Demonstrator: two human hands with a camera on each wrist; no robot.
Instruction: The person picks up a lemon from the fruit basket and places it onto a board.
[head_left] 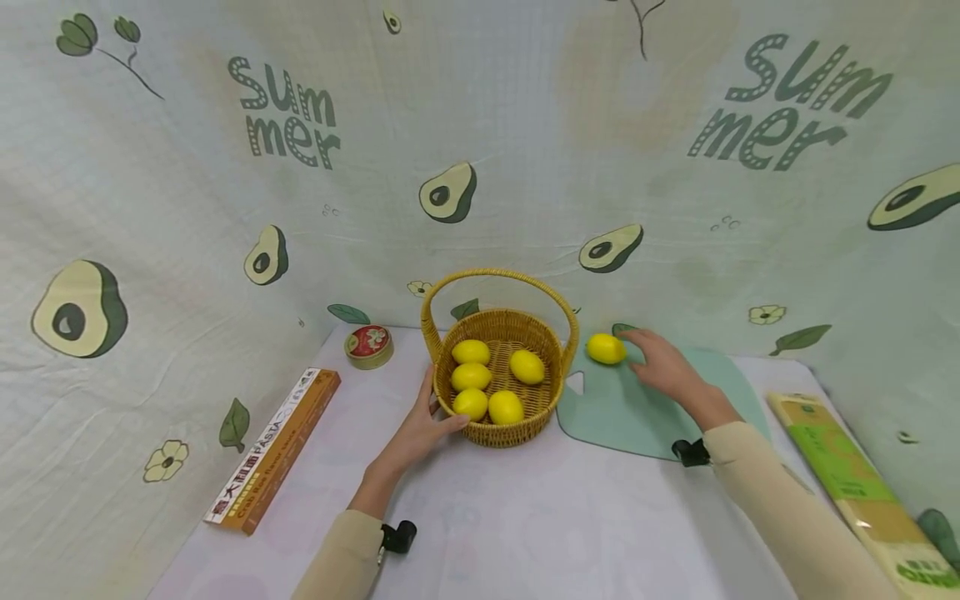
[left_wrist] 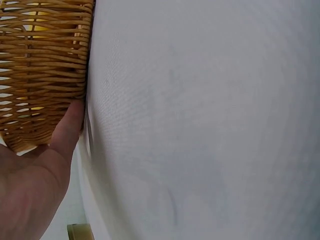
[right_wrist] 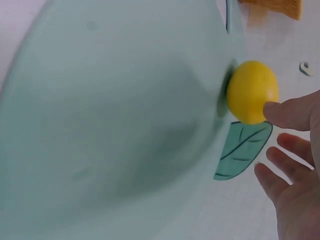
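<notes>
A yellow wicker basket (head_left: 510,435) with a tall handle holds several lemons (head_left: 471,377). My left hand (head_left: 420,429) rests against the basket's left front side, thumb and fingers spread along the wall. In the left wrist view, an extended digit of that hand touches the woven side (left_wrist: 45,65) low down. A single lemon (head_left: 605,349) lies near the back of a pale green mat (head_left: 637,417). Beside it is my right hand (head_left: 663,367), fingers apart. The thumb overlaps the lemon (right_wrist: 250,90) in the right wrist view; whether they touch I cannot tell.
A round red-topped tin (head_left: 369,347) stands behind and left of the basket. Along the left edge lies a long pasta box (head_left: 277,450), and on the right a green and yellow packet (head_left: 855,483). A printed cloth (head_left: 525,108) hangs behind the table.
</notes>
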